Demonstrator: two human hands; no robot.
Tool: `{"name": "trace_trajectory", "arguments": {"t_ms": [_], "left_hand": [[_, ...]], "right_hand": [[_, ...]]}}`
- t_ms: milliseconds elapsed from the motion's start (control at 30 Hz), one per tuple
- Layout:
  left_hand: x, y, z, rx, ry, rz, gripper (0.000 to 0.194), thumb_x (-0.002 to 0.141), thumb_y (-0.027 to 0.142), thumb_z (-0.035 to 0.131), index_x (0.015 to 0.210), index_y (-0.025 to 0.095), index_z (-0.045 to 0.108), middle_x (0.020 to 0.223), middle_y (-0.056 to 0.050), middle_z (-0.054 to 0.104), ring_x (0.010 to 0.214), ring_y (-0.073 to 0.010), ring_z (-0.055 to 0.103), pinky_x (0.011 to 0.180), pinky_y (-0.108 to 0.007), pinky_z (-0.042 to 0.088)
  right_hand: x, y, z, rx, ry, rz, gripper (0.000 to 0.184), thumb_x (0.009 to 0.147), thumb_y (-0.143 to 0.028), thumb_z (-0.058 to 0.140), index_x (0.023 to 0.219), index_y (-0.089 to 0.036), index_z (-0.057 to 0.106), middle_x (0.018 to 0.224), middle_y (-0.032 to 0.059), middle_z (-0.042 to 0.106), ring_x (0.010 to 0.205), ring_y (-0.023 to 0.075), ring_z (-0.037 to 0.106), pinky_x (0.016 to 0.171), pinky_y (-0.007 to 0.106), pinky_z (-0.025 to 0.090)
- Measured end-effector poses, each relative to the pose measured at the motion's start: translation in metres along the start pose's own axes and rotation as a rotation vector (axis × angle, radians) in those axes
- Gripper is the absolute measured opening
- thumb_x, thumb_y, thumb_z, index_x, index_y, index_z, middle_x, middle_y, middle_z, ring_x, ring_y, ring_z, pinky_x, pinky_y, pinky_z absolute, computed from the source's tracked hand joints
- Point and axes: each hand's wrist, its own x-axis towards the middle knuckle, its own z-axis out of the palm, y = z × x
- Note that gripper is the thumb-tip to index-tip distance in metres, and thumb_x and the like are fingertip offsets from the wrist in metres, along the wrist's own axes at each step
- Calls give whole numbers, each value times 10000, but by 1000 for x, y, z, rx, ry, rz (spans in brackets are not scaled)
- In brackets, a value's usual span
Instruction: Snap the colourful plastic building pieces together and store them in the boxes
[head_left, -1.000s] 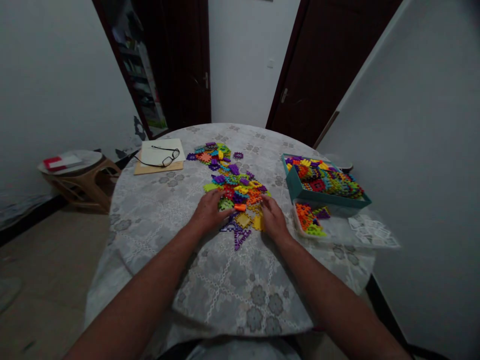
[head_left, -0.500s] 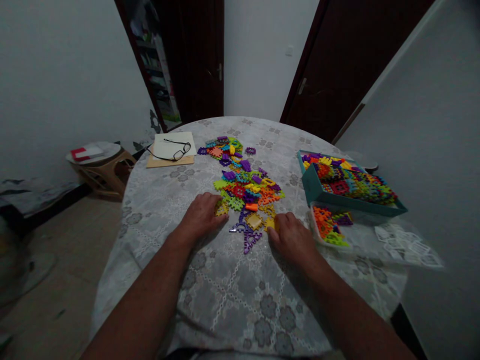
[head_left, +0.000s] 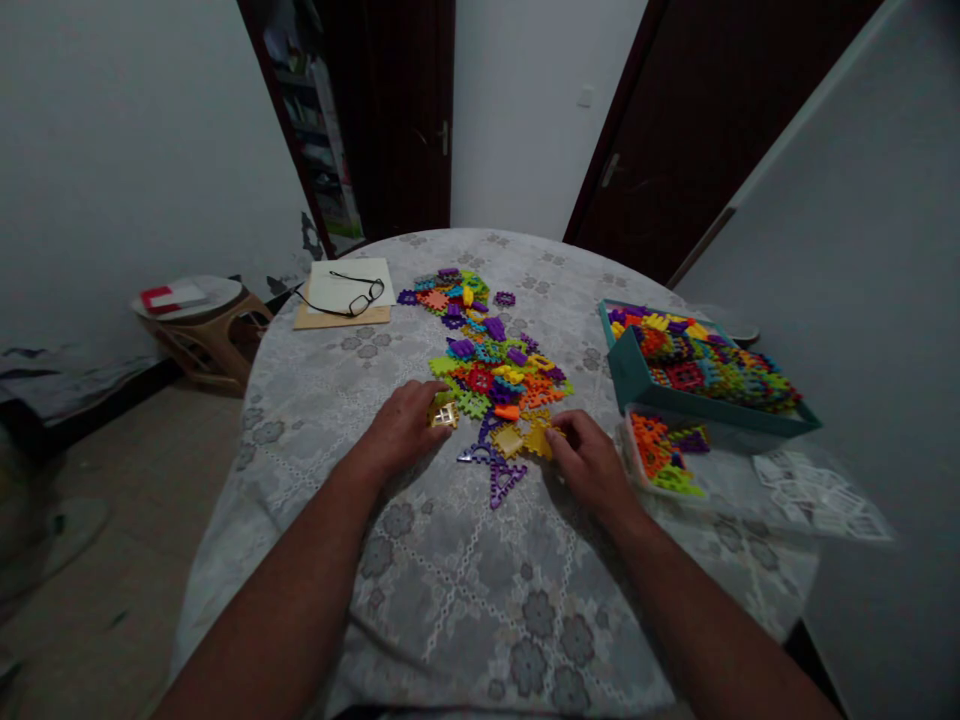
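Note:
My left hand (head_left: 401,425) is closed on a yellow window-patterned building piece (head_left: 444,414), pinched at the left side of a pile of toothed plastic building pieces (head_left: 480,378). On the right, my right hand (head_left: 589,455) grips the edge of a flat yellow toothed piece (head_left: 538,437) between thumb and fingers. Between the hands lie a pale yellow square piece (head_left: 508,441) and a small orange piece (head_left: 507,411). Purple triangular pieces (head_left: 507,484) rest nearest to me. The fingertips of my right hand are partly hidden.
At right stand a teal box (head_left: 712,408) full of colourful pieces and a clear tray (head_left: 636,460) with more. A bag of white pieces (head_left: 817,495) lies beyond. Glasses (head_left: 360,303) rest on paper (head_left: 322,290) at the back left. A stool (head_left: 217,340) stands beside the table.
My left hand has drawn leftward from the pile with the yellow window-patterned piece, which is now tilted up. My right hand has taken hold of the flat yellow piece. The view has shifted.

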Motion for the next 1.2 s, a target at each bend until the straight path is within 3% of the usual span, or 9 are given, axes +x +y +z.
{"name": "trace_trajectory", "arguments": {"t_ms": [233,433,567,733,933,1033,1200], "left_hand": [[0,9,-4,-236,-1,62,683,894,247,754,1549,340,581,1422,-81,596,1346,-260,645,1166,-410,572],[2,10,0,-286,-4,73,766,917,236,739,1638,380,525,1523,-85,591,1420,-268,616,1239,-449,521],[6,9,-5,-344,2,82,723,921,322,754,1623,324,581,1557,-103,619,1466,-316,596,1288,-509,467],[12,2,-6,-435,-55,-29,775,901,516,800,1619,313,590,1607,-101,656,1461,-355,621,1271,-528,484],[15,-2,-2,-453,-57,-53,615,945,612,705,1461,278,713,1420,-126,776,1272,-372,731,1183,-550,536],[18,3,-1,-459,-40,-45,590,901,628,729,1362,262,760,1332,-127,810,1199,-371,752,1132,-529,556],[21,18,-5,-461,-39,-36,315,861,474,723,1071,250,790,1051,-74,832,989,-308,734,919,-408,579]], "right_hand": [[-3,1,21,88,68,69,235,1016,-483,552,1078,-269,628,943,23,743,836,234,682,792,366,559],[-3,1,25,61,29,28,202,1025,-406,539,1130,-255,621,967,35,735,864,234,686,834,352,526],[-1,2,29,67,27,-23,157,1030,-347,530,1110,-247,621,980,40,724,897,229,689,851,337,512],[3,5,35,72,17,-107,129,1025,-272,529,1120,-250,614,1072,59,736,990,230,691,929,345,529],[3,3,36,51,28,-121,138,1019,-236,542,1134,-255,615,1082,58,731,1014,232,692,947,352,539],[0,2,34,60,60,-139,138,1016,-240,540,1124,-246,625,1076,63,727,1005,231,692,937,349,540],[-5,-10,28,63,89,-186,107,1009,-235,538,1057,-235,634,1008,57,698,930,223,666,872,338,528]]}}
